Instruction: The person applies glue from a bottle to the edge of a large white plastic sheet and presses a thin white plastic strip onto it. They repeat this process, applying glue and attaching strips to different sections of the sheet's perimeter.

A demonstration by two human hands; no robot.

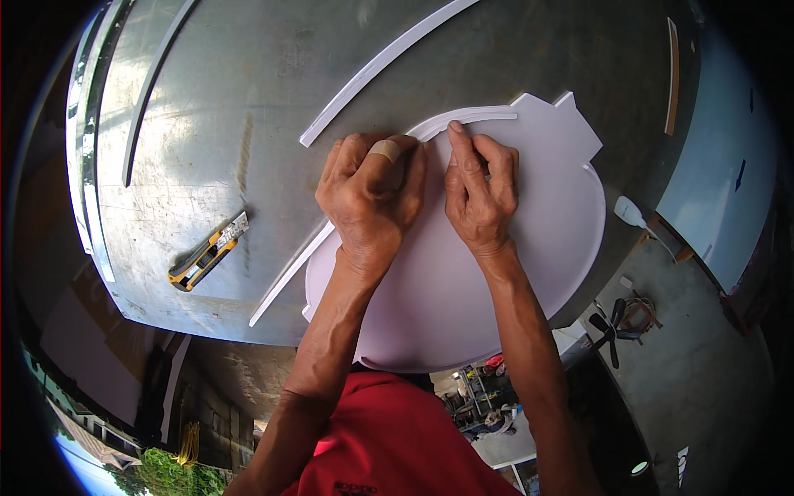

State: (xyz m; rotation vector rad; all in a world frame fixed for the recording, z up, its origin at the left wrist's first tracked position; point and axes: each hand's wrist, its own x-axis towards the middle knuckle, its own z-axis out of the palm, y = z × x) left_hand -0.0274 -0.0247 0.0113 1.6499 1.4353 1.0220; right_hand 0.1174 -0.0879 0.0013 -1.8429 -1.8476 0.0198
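Observation:
A flat, rounded white board [447, 281] with a notched corner at its upper right lies in front of me. A thin white strip [475, 114] curves along its far edge. My left hand [370, 194], with a bandage on one finger, is closed in a pinch on the strip at the board's upper left edge. Its fingertips are partly hidden. A straight white length [285, 281] runs out below that hand toward the lower left. Beside it, my right hand [482, 190] has its fingers bent together, the index fingertip pressing the strip against the edge.
A yellow and black utility knife [208, 252] lies on the metal tabletop [273, 99] at left, its blade out. Another white strip [380, 74] lies beyond the board, and a narrow strip [153, 91] farther left. A black-bladed fan [612, 331] stands beyond the table's right edge.

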